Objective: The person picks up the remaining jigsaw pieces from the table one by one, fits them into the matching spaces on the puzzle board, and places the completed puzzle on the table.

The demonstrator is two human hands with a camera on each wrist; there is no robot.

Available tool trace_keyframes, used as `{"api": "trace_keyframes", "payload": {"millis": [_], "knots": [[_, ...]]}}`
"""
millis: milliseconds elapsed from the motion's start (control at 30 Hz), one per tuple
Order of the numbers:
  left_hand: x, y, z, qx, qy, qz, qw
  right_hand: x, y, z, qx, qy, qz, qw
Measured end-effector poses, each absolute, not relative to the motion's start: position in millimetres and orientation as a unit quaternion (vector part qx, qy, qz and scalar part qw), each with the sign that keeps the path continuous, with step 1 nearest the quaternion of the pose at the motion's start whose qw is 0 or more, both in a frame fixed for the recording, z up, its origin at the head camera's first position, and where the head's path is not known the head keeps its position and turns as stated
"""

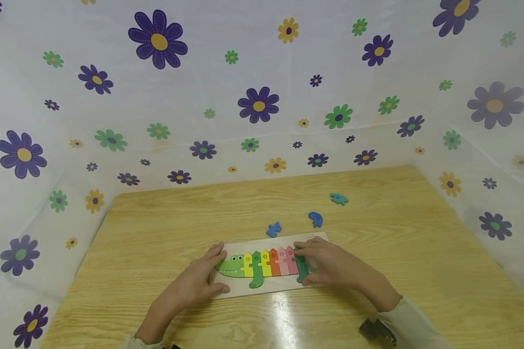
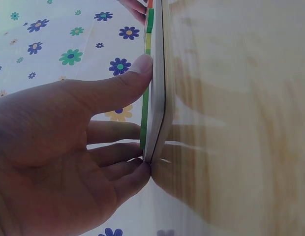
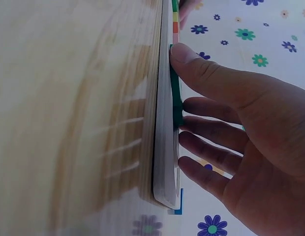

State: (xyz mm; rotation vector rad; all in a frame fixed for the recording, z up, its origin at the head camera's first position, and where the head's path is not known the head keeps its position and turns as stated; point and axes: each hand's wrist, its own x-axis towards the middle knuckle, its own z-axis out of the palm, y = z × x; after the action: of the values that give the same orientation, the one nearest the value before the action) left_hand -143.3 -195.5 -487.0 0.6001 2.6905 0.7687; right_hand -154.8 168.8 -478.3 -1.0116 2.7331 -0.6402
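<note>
On the table lies a wooden puzzle board (image 1: pixel 284 287) with a crocodile picture. Its light green head (image 1: pixel 232 266) is at the left, followed by yellow, green, orange and pink numbered pieces. My left hand (image 1: pixel 195 279) rests over the board's left end, fingers near the far corner and thumb at the near edge. In the left wrist view its thumb and fingertips touch the board. At the right, my right hand (image 1: pixel 332 261) holds a dark green leg piece (image 1: pixel 302 269) between thumb and fingers, beside the pink pieces. The hand partly covers this piece and the board's right end.
Beyond the board lie a blue jigsaw piece (image 1: pixel 273 229), a curved blue piece (image 1: pixel 316 219) and a teal piece (image 1: pixel 339 198). White flower-printed cloth (image 1: pixel 209 131) surrounds the wooden table (image 1: pixel 179 213). A black strap or device (image 1: pixel 377 332) is by the right sleeve.
</note>
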Motion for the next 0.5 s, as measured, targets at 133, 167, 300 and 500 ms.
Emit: {"api": "trace_keyframes", "payload": {"millis": [133, 167, 300, 500], "knots": [[-143.8, -196.3, -488.6, 0.207, 0.931, 0.266, 0.137, -155.2, 168.6, -477.8, -0.338, 0.913, -0.213, 0.079], [-143.9, -196.5, -488.9, 0.207, 0.931, 0.266, 0.137, -155.3, 168.6, -477.8, -0.338, 0.913, -0.213, 0.079], [-144.5, -197.5, -490.1, 0.211, 0.93, 0.267, 0.14, -155.7, 168.9, -477.7, -0.336, 0.914, -0.214, 0.082], [-144.8, -198.1, -490.3, 0.215, 0.929, 0.266, 0.142, -157.4, 172.2, -477.7, -0.324, 0.918, -0.215, 0.079]]}}
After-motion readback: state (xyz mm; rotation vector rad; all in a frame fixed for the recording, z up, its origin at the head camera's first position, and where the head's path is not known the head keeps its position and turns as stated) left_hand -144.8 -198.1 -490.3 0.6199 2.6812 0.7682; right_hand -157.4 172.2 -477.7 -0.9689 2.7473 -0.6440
